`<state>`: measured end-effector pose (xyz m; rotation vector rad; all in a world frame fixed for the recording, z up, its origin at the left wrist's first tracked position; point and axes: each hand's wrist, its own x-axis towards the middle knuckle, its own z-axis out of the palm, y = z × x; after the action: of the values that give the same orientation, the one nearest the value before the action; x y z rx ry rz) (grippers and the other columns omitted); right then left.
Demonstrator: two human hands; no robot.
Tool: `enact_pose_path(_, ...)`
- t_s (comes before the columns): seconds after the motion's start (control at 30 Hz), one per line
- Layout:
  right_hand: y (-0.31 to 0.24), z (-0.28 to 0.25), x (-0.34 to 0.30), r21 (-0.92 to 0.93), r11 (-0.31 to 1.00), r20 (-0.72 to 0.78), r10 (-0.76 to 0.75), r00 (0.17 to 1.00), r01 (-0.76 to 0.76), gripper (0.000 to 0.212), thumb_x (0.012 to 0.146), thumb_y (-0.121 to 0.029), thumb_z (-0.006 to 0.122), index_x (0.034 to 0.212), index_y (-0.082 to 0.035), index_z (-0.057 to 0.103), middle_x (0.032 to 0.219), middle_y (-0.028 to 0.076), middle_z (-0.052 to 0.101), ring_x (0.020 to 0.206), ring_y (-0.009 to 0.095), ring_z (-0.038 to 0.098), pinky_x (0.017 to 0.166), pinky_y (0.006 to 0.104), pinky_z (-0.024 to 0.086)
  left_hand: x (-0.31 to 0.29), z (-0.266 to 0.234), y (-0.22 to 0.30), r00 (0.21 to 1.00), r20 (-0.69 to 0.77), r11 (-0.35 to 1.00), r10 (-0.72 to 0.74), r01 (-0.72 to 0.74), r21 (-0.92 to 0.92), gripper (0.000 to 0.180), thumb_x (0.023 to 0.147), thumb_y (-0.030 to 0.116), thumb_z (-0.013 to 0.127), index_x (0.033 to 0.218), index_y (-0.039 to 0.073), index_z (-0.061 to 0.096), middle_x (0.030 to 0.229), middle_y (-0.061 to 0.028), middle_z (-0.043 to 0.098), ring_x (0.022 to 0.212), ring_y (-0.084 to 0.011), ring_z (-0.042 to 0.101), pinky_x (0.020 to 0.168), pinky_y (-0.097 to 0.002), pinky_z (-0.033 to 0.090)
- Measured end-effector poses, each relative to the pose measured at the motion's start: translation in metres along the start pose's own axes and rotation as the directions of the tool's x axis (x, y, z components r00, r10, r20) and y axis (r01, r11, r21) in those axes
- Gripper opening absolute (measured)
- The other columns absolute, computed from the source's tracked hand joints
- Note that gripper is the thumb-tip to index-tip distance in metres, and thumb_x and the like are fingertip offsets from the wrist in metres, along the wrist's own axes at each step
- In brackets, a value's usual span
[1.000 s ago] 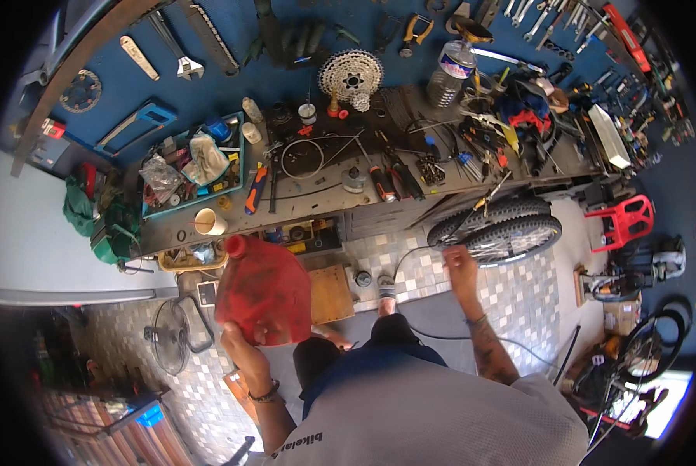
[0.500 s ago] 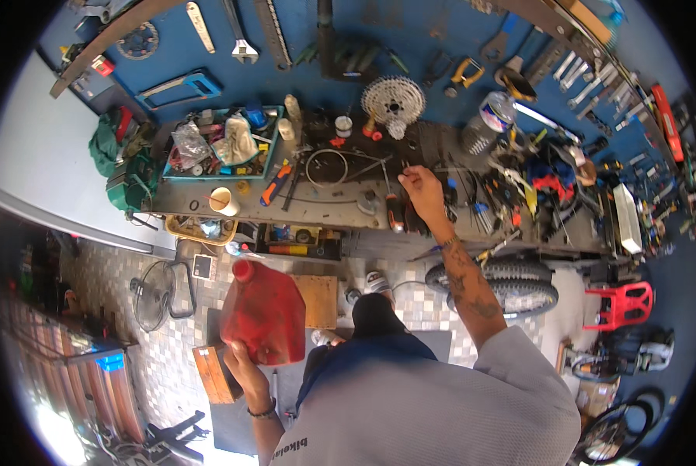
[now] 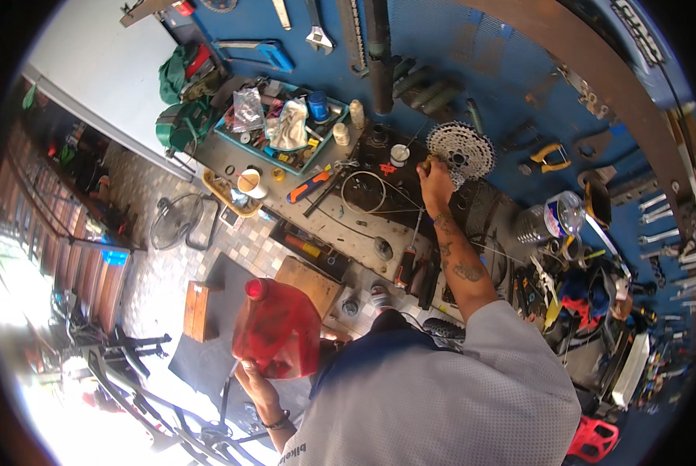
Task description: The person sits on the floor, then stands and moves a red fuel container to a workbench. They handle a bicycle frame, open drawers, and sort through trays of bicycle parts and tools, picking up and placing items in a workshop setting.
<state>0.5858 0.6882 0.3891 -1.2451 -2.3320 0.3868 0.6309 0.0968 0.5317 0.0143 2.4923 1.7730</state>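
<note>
My left hand (image 3: 256,384) is closed around the lower side of a red plastic jug (image 3: 276,330), held upright in front of the bench with its round neck on top. My right hand (image 3: 436,185) reaches over the dark mat on the workbench (image 3: 340,221). Its fingers are pinched on a small yellowish-brown thing, mostly hidden by them, beside the large bicycle cassette (image 3: 461,151). Left of that hand stands a small white pot (image 3: 399,154) with a thin stick in it. A red piece (image 3: 388,168) lies near the pot.
A teal tray (image 3: 301,165) full of parts, a paper cup (image 3: 251,185), an orange-blue knife (image 3: 309,186), a cable loop (image 3: 363,192) and a screwdriver (image 3: 405,268) lie along the bench. A plastic bottle (image 3: 554,216) stands right. Below are wooden blocks (image 3: 196,311) and a bike frame (image 3: 123,380).
The view has swung round, bringing the bike frame into sight. My right hand has moved from near the screwdriver to beside the cassette. The red jug is still in my left hand.
</note>
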Motion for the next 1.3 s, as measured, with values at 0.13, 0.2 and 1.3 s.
enact_pose_path(0.13, 0.000, -0.019, -0.008, 0.257, 0.943, -0.264, -0.142, 0.954, 0.211, 0.027, 0.099, -0.025, 0.077, 0.116, -0.007, 0.069, 0.115, 0.014, 0.071, 0.102, 0.032, 0.072, 0.081, 0.0411, 0.063, -0.021, 0.030, 0.028, 0.999, 0.005, 0.998, -0.047, 0.048, -0.041, 0.092, 0.098, 0.086, 0.045, 0.083, -0.003, 0.064, 0.064, -0.0036, 0.061, 0.057, -0.0127, 0.056, 0.052, -0.0311, 0.040)
enact_pose_path(0.2, -0.029, -0.051, -0.026, 0.656, 0.746, -0.092, -0.072, 0.993, 0.115, 0.028, 0.102, -0.020, 0.074, 0.122, -0.004, 0.064, 0.117, 0.012, 0.071, 0.105, 0.024, 0.072, 0.084, 0.0365, 0.063, -0.030, 0.039, 0.019, 0.998, -0.015, 0.997, -0.061, 0.061, -0.042, 0.091, 0.097, 0.086, 0.047, 0.082, -0.002, 0.063, 0.064, -0.0029, 0.061, 0.058, -0.0119, 0.057, 0.052, -0.0304, 0.041)
enact_pose_path(1.3, -0.138, -0.173, -0.198, 0.934, 0.344, 0.191, -0.712, 0.676, 0.099, 0.060, 0.084, -0.025, 0.093, 0.132, -0.007, 0.062, 0.135, 0.013, 0.061, 0.124, 0.029, 0.063, 0.103, 0.0391, 0.052, -0.062, 0.067, 0.083, 0.954, 0.297, 0.996, -0.043, 0.019, 0.083, 0.097, 0.087, 0.094, 0.052, 0.088, -0.002, 0.068, 0.066, -0.0028, 0.063, 0.058, -0.0110, 0.059, 0.051, -0.0272, 0.043)
